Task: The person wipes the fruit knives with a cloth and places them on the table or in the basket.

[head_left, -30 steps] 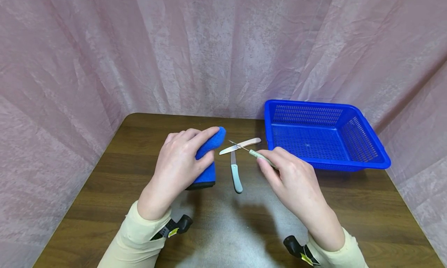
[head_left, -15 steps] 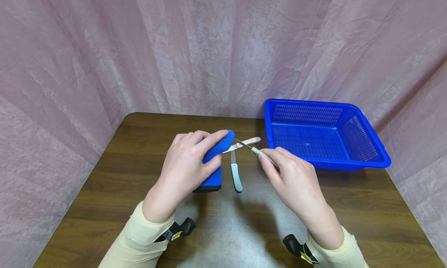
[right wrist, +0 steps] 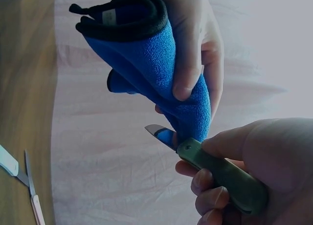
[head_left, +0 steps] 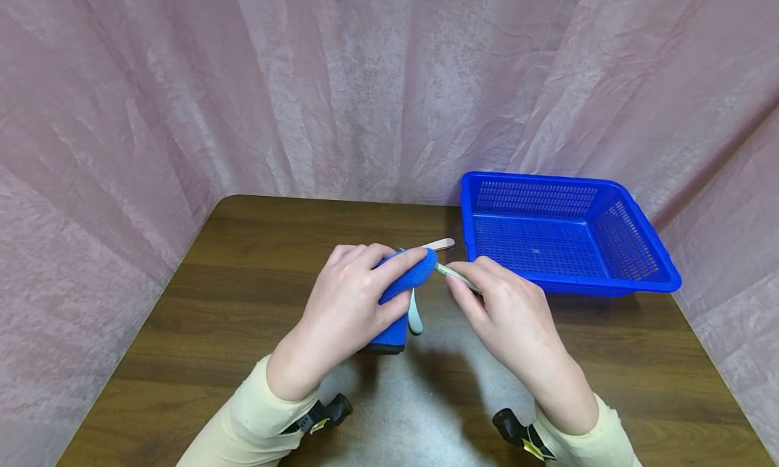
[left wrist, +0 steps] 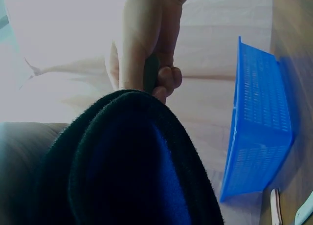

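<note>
My left hand [head_left: 349, 301] grips a folded blue cloth [head_left: 392, 328] with a black edge, thumb and fingers on either side. My right hand [head_left: 511, 308] holds a folding knife by its pale green handle [head_left: 453, 274], blade unfolded toward the cloth. In the head view the cloth covers most of that blade. The right wrist view shows the blade [right wrist: 165, 136] sticking out beside the cloth, close to where it meets the handle. Beneath the hands, a pink-handled knife [head_left: 441, 244] and a light-blue-handled knife [head_left: 415, 316] lie on the table, partly hidden by the cloth.
A blue plastic basket [head_left: 548, 179] with perforated sides stands at the back right of the wooden table [head_left: 201, 298], just beyond my right hand. Pink curtains [head_left: 341, 95] hang behind and beside the table.
My left hand has moved right and slightly nearer with the cloth, over the knife blade and up to the handle. My right hand has stayed almost still. The knives on the table are now more covered.
</note>
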`<act>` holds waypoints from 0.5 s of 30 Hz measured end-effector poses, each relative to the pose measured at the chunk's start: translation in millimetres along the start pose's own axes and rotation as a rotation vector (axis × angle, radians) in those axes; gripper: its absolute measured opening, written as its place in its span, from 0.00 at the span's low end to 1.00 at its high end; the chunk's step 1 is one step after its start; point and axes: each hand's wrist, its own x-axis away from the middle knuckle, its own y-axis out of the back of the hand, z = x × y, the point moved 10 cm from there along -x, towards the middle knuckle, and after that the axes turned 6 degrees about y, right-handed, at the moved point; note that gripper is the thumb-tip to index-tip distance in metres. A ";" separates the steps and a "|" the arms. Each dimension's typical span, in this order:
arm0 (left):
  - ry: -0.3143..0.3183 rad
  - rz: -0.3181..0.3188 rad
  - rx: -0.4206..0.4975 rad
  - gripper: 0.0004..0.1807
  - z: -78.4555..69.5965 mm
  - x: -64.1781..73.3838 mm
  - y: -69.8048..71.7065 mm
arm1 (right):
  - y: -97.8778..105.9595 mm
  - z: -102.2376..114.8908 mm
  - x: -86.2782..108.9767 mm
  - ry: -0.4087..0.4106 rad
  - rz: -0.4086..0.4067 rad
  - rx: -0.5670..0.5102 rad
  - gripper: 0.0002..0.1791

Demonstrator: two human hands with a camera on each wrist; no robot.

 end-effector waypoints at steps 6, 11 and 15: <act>0.008 -0.003 -0.012 0.28 1.9 0.3 0.4 | 1.0 1.4 0.1 0.012 -0.013 0.000 0.07; 0.026 -0.006 -0.022 0.28 6.6 -0.5 3.2 | 3.1 3.0 -0.1 0.028 -0.035 0.001 0.08; 0.046 -0.001 -0.024 0.29 11.1 -1.5 3.8 | 4.7 4.0 -0.2 0.034 -0.049 -0.003 0.08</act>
